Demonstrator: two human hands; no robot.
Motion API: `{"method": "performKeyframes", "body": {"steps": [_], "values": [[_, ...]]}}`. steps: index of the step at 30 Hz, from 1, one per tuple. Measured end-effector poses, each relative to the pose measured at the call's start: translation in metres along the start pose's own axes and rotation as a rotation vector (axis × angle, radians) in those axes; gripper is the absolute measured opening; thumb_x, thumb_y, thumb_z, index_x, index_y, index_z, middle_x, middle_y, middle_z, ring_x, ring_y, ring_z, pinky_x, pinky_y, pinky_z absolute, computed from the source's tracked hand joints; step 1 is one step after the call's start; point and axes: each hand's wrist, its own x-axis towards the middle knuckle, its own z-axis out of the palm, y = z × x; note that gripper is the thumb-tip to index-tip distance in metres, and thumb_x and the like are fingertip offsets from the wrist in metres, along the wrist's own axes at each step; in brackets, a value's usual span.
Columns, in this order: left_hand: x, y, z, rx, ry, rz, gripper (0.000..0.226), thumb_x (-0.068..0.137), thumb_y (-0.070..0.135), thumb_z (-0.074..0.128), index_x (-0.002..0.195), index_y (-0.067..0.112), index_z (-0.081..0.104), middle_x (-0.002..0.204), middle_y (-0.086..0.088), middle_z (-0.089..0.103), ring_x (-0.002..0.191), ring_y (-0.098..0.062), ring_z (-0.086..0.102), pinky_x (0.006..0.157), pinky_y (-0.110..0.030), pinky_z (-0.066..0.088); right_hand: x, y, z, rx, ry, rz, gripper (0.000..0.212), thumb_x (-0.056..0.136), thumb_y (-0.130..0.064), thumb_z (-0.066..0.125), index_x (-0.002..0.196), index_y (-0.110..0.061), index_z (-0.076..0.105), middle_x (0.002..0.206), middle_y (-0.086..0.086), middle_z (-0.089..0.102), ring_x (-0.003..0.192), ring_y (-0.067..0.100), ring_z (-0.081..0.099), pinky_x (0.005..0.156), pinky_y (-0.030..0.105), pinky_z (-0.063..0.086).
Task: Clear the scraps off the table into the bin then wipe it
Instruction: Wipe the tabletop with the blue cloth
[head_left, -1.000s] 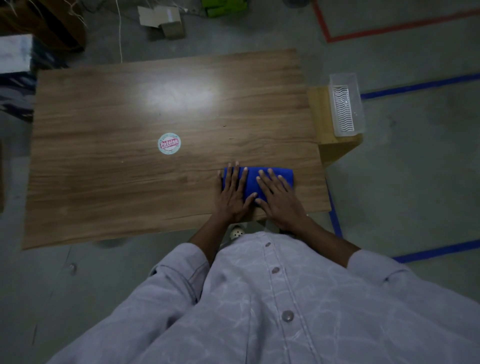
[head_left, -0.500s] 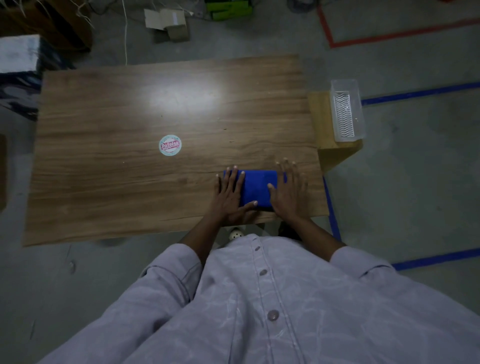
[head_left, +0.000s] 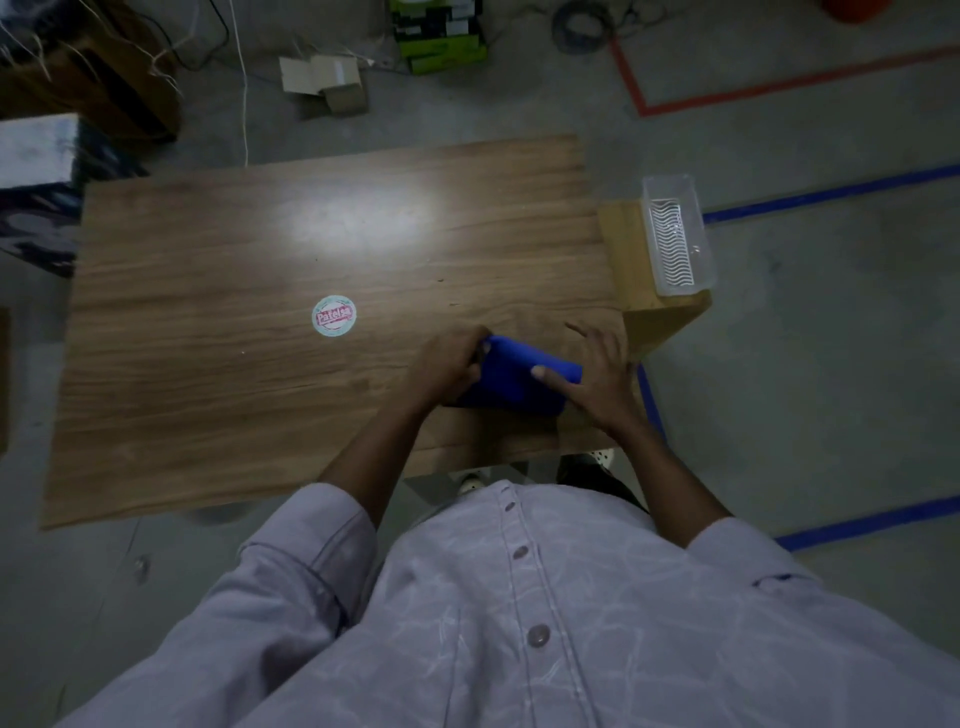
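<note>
A folded blue cloth (head_left: 519, 376) lies near the front right corner of the wooden table (head_left: 234, 364). My left hand (head_left: 447, 366) grips the cloth's left edge with curled fingers. My right hand (head_left: 597, 379) holds its right side, thumb pressed on top and fingers behind it. A clear plastic bin (head_left: 675, 234) stands on a low wooden stand (head_left: 660, 312) just past the table's right edge.
A round sticker (head_left: 334, 316) sits on the table left of the cloth. On the floor beyond the table lie a cardboard box (head_left: 327, 85), a green box (head_left: 439, 36) and cables. Blue tape lines (head_left: 831, 195) run across the floor at right.
Both hands lay flat on the cloth before. Now the left hand's fingers have curled round its left edge, the right hand grasps its right side, and the cloth looks lifted and tilted.
</note>
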Motion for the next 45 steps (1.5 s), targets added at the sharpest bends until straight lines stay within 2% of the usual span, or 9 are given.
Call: {"method": "performKeyframes", "body": {"steps": [3, 8, 16, 22, 26, 33, 37, 40, 45], "values": [[0.02, 0.017, -0.041, 0.037, -0.037, 0.065, 0.025, 0.098, 0.011, 0.052, 0.12, 0.013, 0.063, 0.101, -0.012, 0.07, 0.09, -0.03, 0.064, 0.078, -0.044, 0.053, 0.019, -0.026, -0.013, -0.172, -0.035, -0.211, 0.079, 0.071, -0.074, 0.069, 0.14, -0.041, 0.047, 0.142, -0.002, 0.052, 0.133, 0.023, 0.043, 0.109, 0.051, 0.032], [0.022, 0.037, -0.089, 0.086, 0.138, 0.192, 0.028, 0.097, 0.009, 0.056, 0.124, 0.012, 0.063, 0.101, -0.01, 0.071, 0.087, -0.024, 0.064, 0.071, -0.031, 0.039, 0.036, -0.056, -0.043, -0.15, 0.255, -0.392, 0.042, 0.07, -0.014, 0.062, 0.11, -0.018, 0.073, 0.094, 0.002, 0.074, 0.09, 0.026, 0.067, 0.086, 0.036, 0.041], [-0.045, -0.006, 0.01, 0.232, 0.204, 0.312, 0.04, 0.087, 0.001, 0.067, 0.127, 0.001, 0.064, 0.123, -0.024, 0.068, 0.117, -0.042, 0.065, 0.101, -0.052, 0.05, -0.01, 0.008, -0.011, -0.182, 0.095, -0.39, 0.061, 0.063, 0.003, 0.071, 0.12, -0.018, 0.072, 0.119, 0.003, 0.073, 0.116, 0.026, 0.065, 0.1, 0.048, 0.047], [-0.086, -0.046, 0.09, 0.246, -0.172, 0.082, 0.101, 0.079, 0.028, 0.075, 0.162, 0.018, 0.019, 0.171, -0.004, 0.004, 0.158, -0.026, 0.0, 0.127, -0.048, 0.006, -0.037, 0.06, 0.027, -0.35, -0.268, -0.249, 0.065, 0.081, -0.008, 0.068, 0.142, -0.025, 0.056, 0.154, 0.0, 0.047, 0.146, 0.031, 0.036, 0.11, 0.052, 0.04], [-0.077, -0.05, 0.091, 0.219, -0.072, 0.127, 0.081, 0.088, 0.026, 0.072, 0.158, 0.014, 0.034, 0.169, -0.011, 0.018, 0.156, -0.033, 0.011, 0.127, -0.051, 0.013, -0.033, 0.056, 0.027, -0.357, -0.258, -0.213, 0.061, 0.083, -0.01, 0.067, 0.141, -0.028, 0.057, 0.154, 0.001, 0.047, 0.145, 0.033, 0.036, 0.108, 0.056, 0.039], [-0.06, -0.041, 0.066, -0.106, 0.011, 0.065, 0.052, 0.088, 0.008, 0.071, 0.139, 0.013, 0.059, 0.152, -0.015, 0.05, 0.143, -0.031, 0.043, 0.118, -0.048, 0.036, -0.03, 0.06, 0.017, -0.25, -0.147, -0.287, 0.054, 0.077, -0.002, 0.069, 0.129, -0.018, 0.065, 0.152, 0.001, 0.049, 0.144, 0.028, 0.037, 0.113, 0.053, 0.037], [-0.046, -0.023, 0.052, -0.497, 0.17, -0.156, 0.021, 0.104, 0.032, 0.055, 0.118, 0.02, 0.065, 0.105, -0.003, 0.069, 0.089, -0.019, 0.064, 0.079, -0.043, 0.053, -0.03, 0.04, 0.016, 0.183, -0.03, 0.042, 0.041, 0.097, -0.015, 0.062, 0.137, -0.021, 0.059, 0.137, 0.004, 0.059, 0.13, 0.021, 0.051, 0.1, 0.034, 0.044], [-0.028, -0.015, 0.051, -0.615, 0.232, -0.221, 0.016, 0.107, 0.035, 0.049, 0.11, 0.022, 0.058, 0.096, 0.007, 0.064, 0.085, -0.012, 0.063, 0.071, -0.033, 0.051, -0.022, 0.013, 0.016, 0.394, 0.015, 0.241, 0.02, 0.106, -0.031, 0.048, 0.122, -0.024, 0.058, 0.111, 0.002, 0.064, 0.102, 0.02, 0.061, 0.072, 0.026, 0.043], [0.016, -0.012, 0.071, -0.505, 0.326, -0.311, 0.025, 0.109, 0.035, 0.043, 0.105, 0.013, 0.053, 0.087, -0.005, 0.06, 0.078, -0.029, 0.062, 0.062, -0.038, 0.045, 0.013, 0.006, 0.035, 0.264, 0.221, 0.344, 0.036, 0.107, -0.036, 0.041, 0.129, -0.011, 0.056, 0.108, 0.007, 0.064, 0.1, 0.024, 0.06, 0.078, 0.031, 0.039]]}}
